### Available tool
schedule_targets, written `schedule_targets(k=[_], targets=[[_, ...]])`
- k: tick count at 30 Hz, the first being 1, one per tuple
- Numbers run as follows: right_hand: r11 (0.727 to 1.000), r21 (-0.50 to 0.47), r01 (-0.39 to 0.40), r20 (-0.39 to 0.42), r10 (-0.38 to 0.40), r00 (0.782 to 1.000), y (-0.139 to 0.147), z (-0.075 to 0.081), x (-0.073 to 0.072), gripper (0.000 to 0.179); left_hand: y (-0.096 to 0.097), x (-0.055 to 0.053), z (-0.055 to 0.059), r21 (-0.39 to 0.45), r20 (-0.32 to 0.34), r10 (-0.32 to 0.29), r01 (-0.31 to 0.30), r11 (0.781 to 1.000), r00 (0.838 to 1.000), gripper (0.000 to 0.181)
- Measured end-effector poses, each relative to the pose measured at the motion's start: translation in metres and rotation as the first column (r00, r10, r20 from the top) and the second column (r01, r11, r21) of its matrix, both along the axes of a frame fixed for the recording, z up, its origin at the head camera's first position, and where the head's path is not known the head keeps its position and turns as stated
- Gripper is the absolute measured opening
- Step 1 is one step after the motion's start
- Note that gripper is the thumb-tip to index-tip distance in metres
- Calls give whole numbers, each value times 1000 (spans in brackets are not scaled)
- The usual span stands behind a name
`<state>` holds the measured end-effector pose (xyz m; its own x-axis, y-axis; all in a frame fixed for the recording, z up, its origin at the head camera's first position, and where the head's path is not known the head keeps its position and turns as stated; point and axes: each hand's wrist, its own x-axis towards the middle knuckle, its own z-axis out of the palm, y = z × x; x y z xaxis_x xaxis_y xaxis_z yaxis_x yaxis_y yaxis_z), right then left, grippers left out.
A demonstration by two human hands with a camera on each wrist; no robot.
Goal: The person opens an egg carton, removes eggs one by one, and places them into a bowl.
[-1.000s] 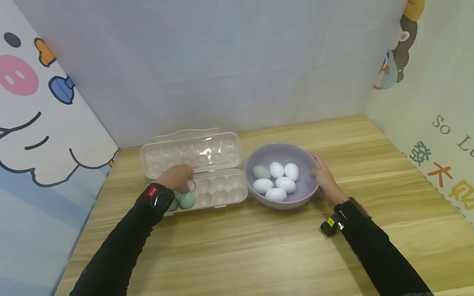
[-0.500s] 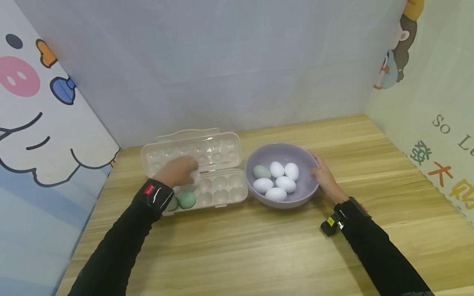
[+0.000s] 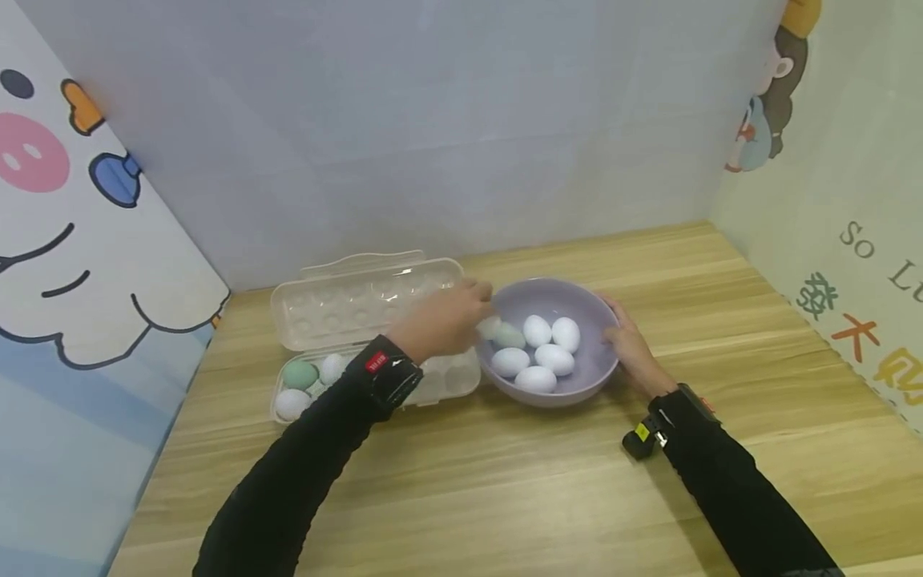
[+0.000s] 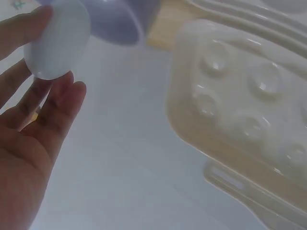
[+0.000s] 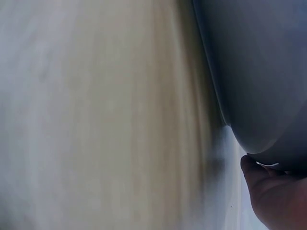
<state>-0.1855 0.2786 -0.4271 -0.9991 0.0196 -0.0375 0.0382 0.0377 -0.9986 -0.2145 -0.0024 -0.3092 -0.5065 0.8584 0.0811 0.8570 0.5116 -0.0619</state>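
Note:
Between thumb and fingers, my left hand (image 3: 445,319) pinches a white egg (image 4: 58,38), held up at the left rim of the lilac bowl (image 3: 555,296). Inside the bowl lie several white eggs (image 3: 554,359) and one pale green egg (image 3: 509,335). My right hand (image 3: 634,349) grips the bowl's right rim, thumb on the inner side. To the left sits a clear plastic egg carton (image 3: 461,378), its lid (image 3: 339,308) laid back. A green egg (image 3: 300,374) and two white eggs show at its left end; my forearm covers the middle cups.
The carton stands close beside the bowl on a wooden table (image 3: 461,481). A pale cloth wall (image 3: 433,144) rises behind them. Printed panels with cartoon figures border the left and right sides.
My left hand has lifted the white egg from the carton and carried it right to the bowl. The carton's left-end eggs are now uncovered. My right hand stays on the rim.

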Motion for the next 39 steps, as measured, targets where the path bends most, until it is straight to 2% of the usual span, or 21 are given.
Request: schedule_targets(k=[6,10,14,16,19,22,24,28,31,36,39], targets=[[1000,6,-7,9,7,1000,-2,2,1,74,50,6,-4,-14,-2,-153,153,988,988,31],[1000,1,-11,33,11,999,-1,2,1,74,77,11,-9,-47,57,-207,209,977,977,32],[1000,-13,-23,3,23,1000,0,1,2,73,95,15,-17,-63,141,-207,217,974,968,25],[999,-42,-30,-38,28,999,0,0,2,73,101,17,-21,-76,155,-203,216,973,967,24],[998,-54,-40,-90,35,995,0,-2,2,72,107,19,-26,-130,134,-211,229,965,968,27],[998,-54,-27,-93,22,995,0,-4,0,72,112,21,-30,-201,103,-230,247,948,968,29],[999,-37,-17,-69,14,998,1,-5,-2,73,115,22,-33,-228,108,-228,247,942,968,27],[999,-46,-5,-30,4,1000,2,-2,-2,73,120,24,-37,-192,196,-170,208,959,966,22],[999,-48,-5,-9,4,1000,3,-2,-1,72,123,25,-42,-170,228,-150,191,967,962,19],[999,-39,-6,-5,6,1000,3,-3,-1,72,125,26,-47,-197,150,-179,207,958,972,14],[999,-41,-7,-24,6,1000,3,-3,-2,73,124,27,-47,-211,127,-178,202,956,976,13]])
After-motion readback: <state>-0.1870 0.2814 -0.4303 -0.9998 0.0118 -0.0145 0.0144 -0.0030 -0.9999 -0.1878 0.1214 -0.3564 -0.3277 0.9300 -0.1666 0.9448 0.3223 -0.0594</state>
